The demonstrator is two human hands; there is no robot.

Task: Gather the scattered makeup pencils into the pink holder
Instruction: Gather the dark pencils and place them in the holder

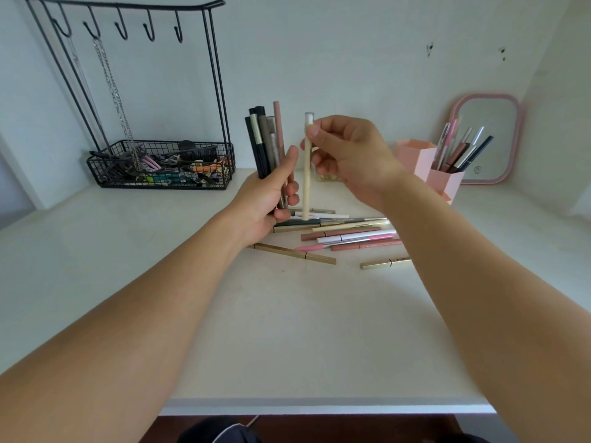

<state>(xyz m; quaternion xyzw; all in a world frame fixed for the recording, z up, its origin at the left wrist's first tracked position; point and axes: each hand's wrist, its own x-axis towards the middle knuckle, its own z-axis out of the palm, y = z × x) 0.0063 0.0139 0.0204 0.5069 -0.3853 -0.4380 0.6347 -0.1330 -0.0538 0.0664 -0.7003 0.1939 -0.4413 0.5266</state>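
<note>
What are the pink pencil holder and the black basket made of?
The pink holder looks like matte plastic: flat, smooth panels with crisp edges and no shine, though it could be card. The black basket looks like painted metal wire, a thin open grid.

Matt white table (287, 330), black wire metal rack (160, 164), matt pink holder (428, 167) perhaps plastic, glossy gold pencil (294, 252)

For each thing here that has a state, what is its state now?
Left hand: grips a bundle of pencils, upright.
Right hand: pinches a cream pencil, upright.
Loose pencils: lying flat on the table.
Pink holder: upright, some pencils standing in it.
Mirror: leaning at the wall.
</note>
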